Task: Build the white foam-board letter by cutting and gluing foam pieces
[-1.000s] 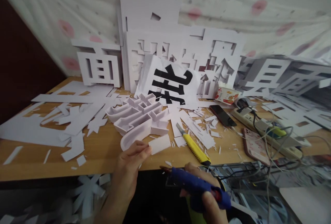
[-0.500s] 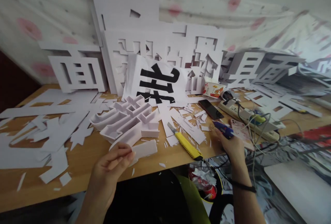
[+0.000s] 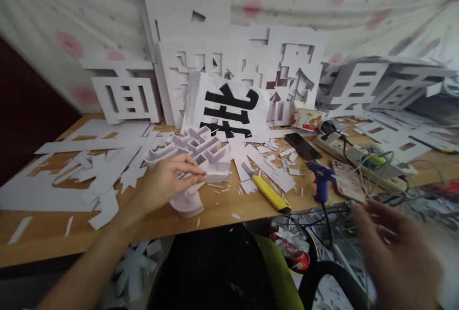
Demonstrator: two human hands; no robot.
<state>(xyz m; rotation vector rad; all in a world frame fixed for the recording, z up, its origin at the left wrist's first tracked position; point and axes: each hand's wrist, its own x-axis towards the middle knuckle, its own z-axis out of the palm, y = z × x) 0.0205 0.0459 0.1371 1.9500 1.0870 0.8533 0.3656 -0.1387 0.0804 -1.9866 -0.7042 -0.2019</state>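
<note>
Head view: pinching white strip [image 3: 218, 173] in left hand [image 3: 169, 179], unable to tell grip of blurred right hand [image 3: 399, 249], in open air off front edge of table [image 3: 218, 210], with hollow white letter [image 3: 205, 149] right beside left fingers [image 3: 187, 168]

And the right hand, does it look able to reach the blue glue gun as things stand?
Probably yes. The right hand, blurred, is close by, and the blue glue gun has its handle toward the front edge of the table. Nothing covers the handle; the pink phone only lies beside it.
</note>
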